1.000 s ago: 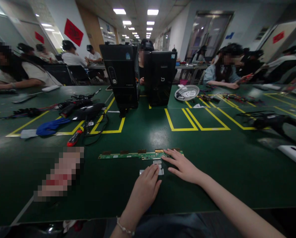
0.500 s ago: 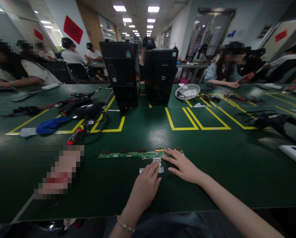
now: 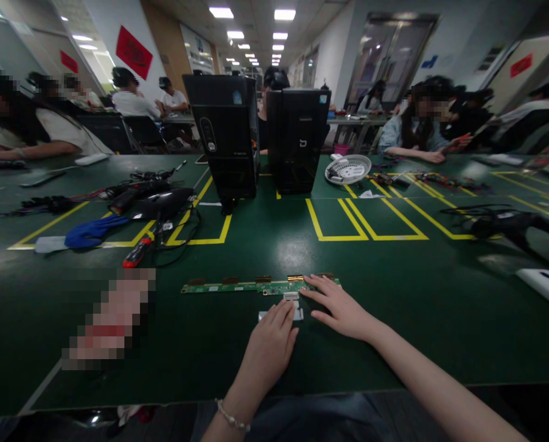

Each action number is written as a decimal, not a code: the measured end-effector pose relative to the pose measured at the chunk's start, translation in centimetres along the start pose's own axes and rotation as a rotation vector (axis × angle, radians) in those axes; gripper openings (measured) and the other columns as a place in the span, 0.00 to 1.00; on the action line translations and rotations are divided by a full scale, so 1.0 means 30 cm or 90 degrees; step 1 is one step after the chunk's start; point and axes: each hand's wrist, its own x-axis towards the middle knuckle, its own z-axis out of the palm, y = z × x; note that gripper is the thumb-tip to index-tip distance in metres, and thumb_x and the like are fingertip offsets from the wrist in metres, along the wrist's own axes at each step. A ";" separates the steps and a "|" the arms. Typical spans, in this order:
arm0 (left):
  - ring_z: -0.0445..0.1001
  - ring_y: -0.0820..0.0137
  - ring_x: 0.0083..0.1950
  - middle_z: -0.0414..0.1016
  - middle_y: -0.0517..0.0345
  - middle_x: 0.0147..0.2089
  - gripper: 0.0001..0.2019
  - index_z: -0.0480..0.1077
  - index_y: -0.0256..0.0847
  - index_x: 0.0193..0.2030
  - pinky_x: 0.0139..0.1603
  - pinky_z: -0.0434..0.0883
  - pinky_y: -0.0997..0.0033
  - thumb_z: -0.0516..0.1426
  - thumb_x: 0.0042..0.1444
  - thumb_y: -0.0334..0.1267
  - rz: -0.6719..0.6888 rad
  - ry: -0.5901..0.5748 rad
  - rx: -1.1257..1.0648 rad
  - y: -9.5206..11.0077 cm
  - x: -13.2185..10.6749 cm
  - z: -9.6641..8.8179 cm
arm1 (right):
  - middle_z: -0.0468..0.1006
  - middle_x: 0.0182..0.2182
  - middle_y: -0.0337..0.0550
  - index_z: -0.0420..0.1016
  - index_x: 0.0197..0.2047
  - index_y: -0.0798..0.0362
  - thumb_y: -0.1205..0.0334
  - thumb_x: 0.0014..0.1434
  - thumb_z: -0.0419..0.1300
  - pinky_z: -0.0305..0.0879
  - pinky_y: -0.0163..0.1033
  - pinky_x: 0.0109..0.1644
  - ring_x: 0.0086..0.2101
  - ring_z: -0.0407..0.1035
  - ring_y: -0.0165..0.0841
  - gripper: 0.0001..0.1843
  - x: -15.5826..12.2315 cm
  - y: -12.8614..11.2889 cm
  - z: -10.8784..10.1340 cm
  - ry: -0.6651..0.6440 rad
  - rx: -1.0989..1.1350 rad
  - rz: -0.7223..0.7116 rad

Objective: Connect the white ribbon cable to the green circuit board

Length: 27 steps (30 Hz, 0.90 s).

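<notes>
A long, narrow green circuit board (image 3: 237, 288) lies crosswise on the table before me, with copper-coloured tabs along its far edge. At its near edge sits a white connector (image 3: 290, 296). Just below that is a silvery-white flat ribbon cable (image 3: 299, 314), partly covered. My left hand (image 3: 271, 341) rests on this cable, fingers together and stretched forward, thumb apart. Whether the cable is seated in the connector is hidden by the fingertips. My right hand (image 3: 341, 307) is open, its spread fingers resting on the board's right part and the table beside it.
Two black computer towers (image 3: 223, 138) stand at the back. Left lie a red-and-black screwdriver (image 3: 137, 253), a blue glove (image 3: 93, 232), and dark cables (image 3: 140, 187). Right are a white basket (image 3: 348, 170), a black stand-like part (image 3: 500, 224) and a white device (image 3: 544, 285). People sit around.
Both hands keep their places on the board and the cable. The view has shifted very slightly; nothing else has visibly moved.
</notes>
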 end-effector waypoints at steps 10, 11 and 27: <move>0.68 0.57 0.62 0.69 0.41 0.62 0.19 0.64 0.31 0.61 0.60 0.69 0.54 0.46 0.67 0.33 0.002 0.009 -0.002 0.000 -0.006 0.015 | 0.53 0.68 0.47 0.59 0.67 0.45 0.45 0.66 0.49 0.47 0.58 0.68 0.67 0.45 0.43 0.29 0.005 -0.018 -0.019 -0.015 0.010 0.007; 0.68 0.57 0.62 0.69 0.41 0.62 0.19 0.64 0.31 0.61 0.60 0.69 0.54 0.46 0.67 0.33 0.003 0.011 -0.003 -0.001 -0.006 0.016 | 0.53 0.68 0.47 0.59 0.67 0.45 0.45 0.66 0.49 0.47 0.58 0.67 0.67 0.46 0.43 0.29 0.005 -0.020 -0.021 -0.015 0.011 0.007; 0.67 0.57 0.64 0.68 0.40 0.63 0.19 0.62 0.29 0.62 0.61 0.68 0.54 0.46 0.67 0.32 0.005 -0.013 0.003 -0.006 0.001 0.025 | 0.51 0.69 0.48 0.58 0.68 0.47 0.44 0.64 0.51 0.45 0.59 0.68 0.67 0.43 0.44 0.32 0.002 -0.006 -0.011 -0.018 -0.001 -0.019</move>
